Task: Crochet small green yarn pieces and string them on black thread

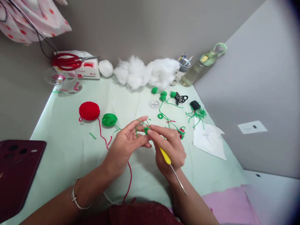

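Right hand [171,148] grips one hook [165,156], left hand [125,143] one green piece [146,130].

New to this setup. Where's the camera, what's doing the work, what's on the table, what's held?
No machine here: a person works with two bare hands. The single picture comes from a camera worn on the head, looking forward and down. The left hand pinches a small green yarn piece; the right hand grips a yellow-handled hook. On the pale green table cover lie a red yarn ball, a green yarn ball and fluffy white stuffing. Red scissors rest on a box at the back left.
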